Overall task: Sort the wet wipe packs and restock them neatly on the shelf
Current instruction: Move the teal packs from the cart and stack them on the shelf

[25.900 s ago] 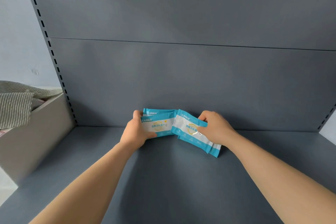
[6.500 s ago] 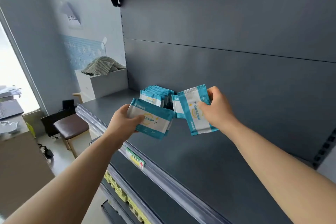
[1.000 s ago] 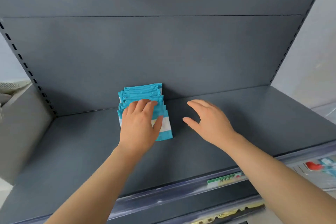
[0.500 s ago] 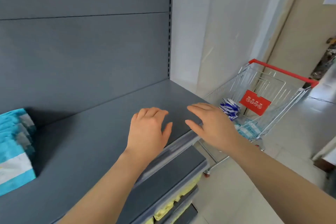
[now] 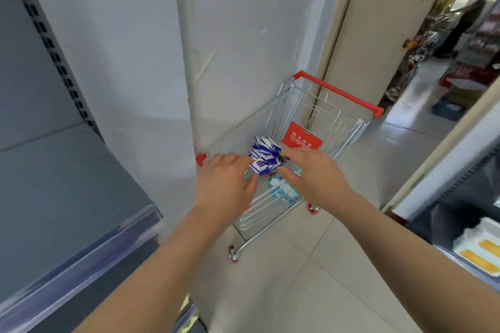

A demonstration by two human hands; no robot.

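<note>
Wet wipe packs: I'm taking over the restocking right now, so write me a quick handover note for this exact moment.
Left hand: open, empty, above the cart.
Right hand: open, empty, by the dark blue packs; contact unclear.
Things: the dark blue packs are piled in the cart, with a few light blue packs lying nearer in it.
Done: a row of light blue packs stood at the back of the shelf a second ago; it is out of view now.
Left: take out the remaining packs, keep the two kinds apart, line them up on the shelf.
</note>
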